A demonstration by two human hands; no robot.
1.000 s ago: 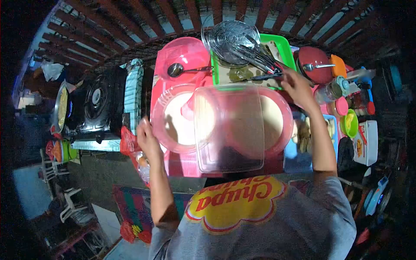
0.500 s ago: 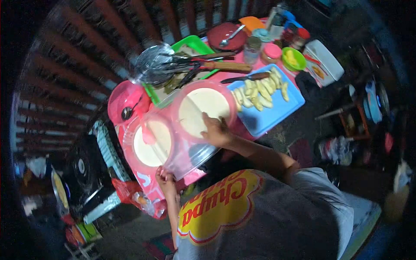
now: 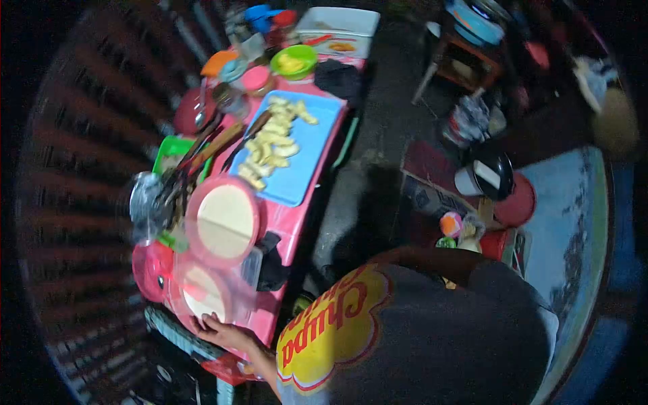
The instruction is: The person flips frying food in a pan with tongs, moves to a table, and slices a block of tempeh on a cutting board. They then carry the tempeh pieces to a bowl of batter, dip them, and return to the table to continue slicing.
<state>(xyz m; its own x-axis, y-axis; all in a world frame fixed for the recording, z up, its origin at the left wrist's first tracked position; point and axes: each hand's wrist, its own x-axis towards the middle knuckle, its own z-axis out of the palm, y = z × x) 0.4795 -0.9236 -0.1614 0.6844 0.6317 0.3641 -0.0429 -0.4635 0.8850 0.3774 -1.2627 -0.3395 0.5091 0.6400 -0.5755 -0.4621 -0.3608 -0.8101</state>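
My left hand (image 3: 226,334) is at the near rim of the smaller pink bowl (image 3: 233,297), its fingers stretched out and apart. Cream-coloured batter (image 3: 201,291) fills this bowl, and a pink utensil lies in it. A clear plastic container or lid (image 3: 251,270) rests across the bowls, its edge close to my left hand. Beyond stands a larger pink bowl (image 3: 194,219) with more pale batter. My right arm (image 3: 432,260) is bent out to the right of my body, and the hand itself is hidden.
A blue tray (image 3: 307,148) holds peeled banana pieces (image 3: 273,145) and a knife. Behind it are jars, a green bowl (image 3: 294,62) and a white container (image 3: 337,27). Metal utensils (image 3: 152,202) lie by the slatted wall. A black bucket (image 3: 496,177) stands to the right.
My view has swung to the right, showing more floor there. My right hand has left the larger bowl and gone out of sight. My left hand has shifted onto the smaller bowl's rim.
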